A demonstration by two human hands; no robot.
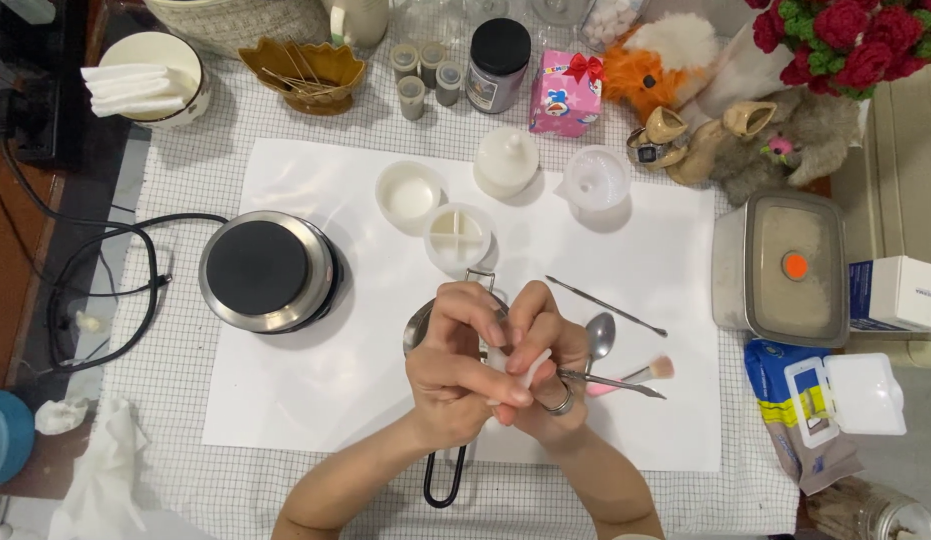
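My left hand (456, 365) and my right hand (546, 360) meet over a small metal melting pot (418, 325), whose black looped handle (443, 480) sticks out below my wrists. Both hands pinch a small white piece (534, 372) between the fingers. My right hand, with a ring on one finger, also holds thin metal tweezers (616, 383) pointing right. Beside my right hand lie a metal spoon (601, 335), a pink-handled brush (651, 371) and a thin metal pick (606, 305).
A round electric hot plate (269, 270) sits left on the white sheet (316, 400). White moulds (458, 238) and lidded cups (506, 160) stand behind. A metal lidded box (786, 265), wipes pack (821, 400), plush toys (706, 130), jars and tissue bowl (151, 75) ring the table.
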